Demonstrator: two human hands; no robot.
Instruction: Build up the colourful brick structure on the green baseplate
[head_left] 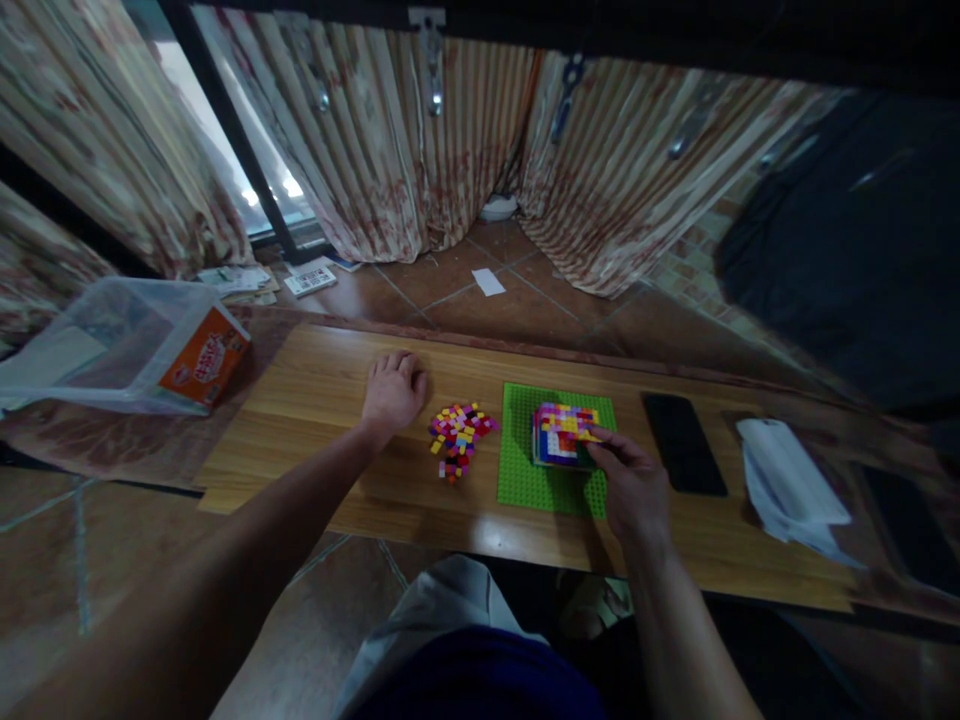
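Observation:
A multicoloured block of stacked toy bricks stands on a green baseplate. My right hand is at its right side, with thumb and forefinger pinched on what looks like a small yellow brick at the top; the fingertips partly hide it. On the wooden board, my left hand lies palm down with its fingers loosely laid out and holds nothing. Just right of that hand is a loose pile of small bricks in pink, yellow, red, orange and black.
A dark phone-like slab lies right of the baseplate, and a white tray in thin plastic farther right. At the left is a clear plastic bin with an orange label. Striped curtains hang beyond the wooden board.

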